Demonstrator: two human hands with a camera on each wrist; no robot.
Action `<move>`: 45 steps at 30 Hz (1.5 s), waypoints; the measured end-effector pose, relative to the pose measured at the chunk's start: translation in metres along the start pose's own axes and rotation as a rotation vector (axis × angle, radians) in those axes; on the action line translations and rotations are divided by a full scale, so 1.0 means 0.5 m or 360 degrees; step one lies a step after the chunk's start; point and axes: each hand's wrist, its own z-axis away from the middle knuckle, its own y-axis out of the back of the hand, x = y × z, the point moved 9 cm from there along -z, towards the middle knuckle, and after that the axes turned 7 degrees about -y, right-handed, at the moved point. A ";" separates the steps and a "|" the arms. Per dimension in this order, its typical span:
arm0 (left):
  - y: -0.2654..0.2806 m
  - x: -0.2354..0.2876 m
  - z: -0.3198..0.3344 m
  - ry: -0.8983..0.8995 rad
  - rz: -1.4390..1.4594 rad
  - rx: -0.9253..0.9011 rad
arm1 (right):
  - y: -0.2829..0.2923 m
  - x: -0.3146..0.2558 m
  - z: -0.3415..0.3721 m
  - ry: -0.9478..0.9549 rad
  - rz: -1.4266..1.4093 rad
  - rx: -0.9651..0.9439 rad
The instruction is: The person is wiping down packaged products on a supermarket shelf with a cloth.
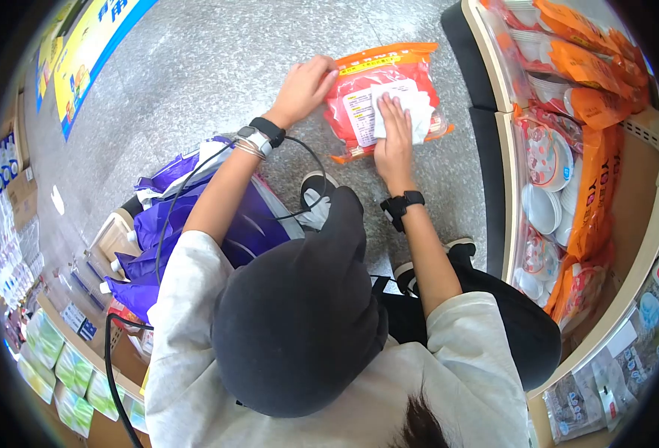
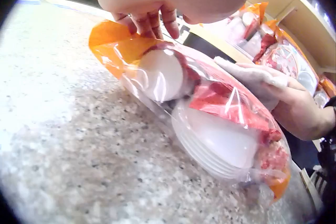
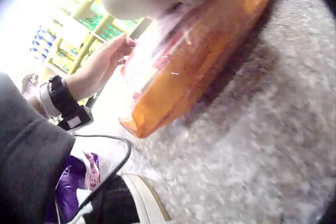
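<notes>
A clear and orange pack of disposable tableware lies on the speckled grey floor, label side up. White bowls and a white cup show through its side. My left hand grips the pack's upper left edge with bent fingers, seen over the orange end in the left wrist view. On top of the pack, my right hand presses a folded white cloth, its fingers straight and partly over the label. In the right wrist view, the blurred right hand covers part of the pack's top.
Similar orange packs fill a low shelf along the right. Purple bags stand at the left near the person's shoe. A black cable loops from the left wrist. A yellow and blue sign is at the upper left.
</notes>
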 end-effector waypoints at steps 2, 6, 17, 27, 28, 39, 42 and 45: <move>0.032 0.005 -0.002 -0.0206 -0.0144 0.0168 | -0.027 -0.037 -0.033 0.0125 -0.0058 -0.0090; 0.048 -0.048 0.004 -0.0080 -0.0129 0.0284 | -0.116 -0.111 -0.070 0.0501 0.0085 -0.0278; 0.033 -0.041 0.019 -0.0260 -0.0524 -0.0160 | -0.189 -0.131 0.031 0.0982 0.0557 -0.0512; -0.012 0.000 0.025 -0.0335 -0.0408 -0.0505 | -0.102 -0.099 0.134 0.0695 -0.0015 -0.1192; -0.012 -0.003 0.025 -0.0273 -0.0377 -0.0525 | -0.094 -0.100 0.124 0.0590 -0.0075 -0.1238; -0.043 -0.058 0.034 0.0095 0.0067 -0.0432 | -0.042 -0.209 -0.012 0.1334 0.0253 -0.0429; -0.039 -0.054 0.026 0.0022 -0.0194 -0.0412 | -0.105 -0.108 -0.014 0.1321 0.0606 -0.0695; -0.033 -0.067 0.022 0.0148 -0.0206 -0.0346 | -0.082 -0.067 -0.061 0.1256 0.0533 -0.0620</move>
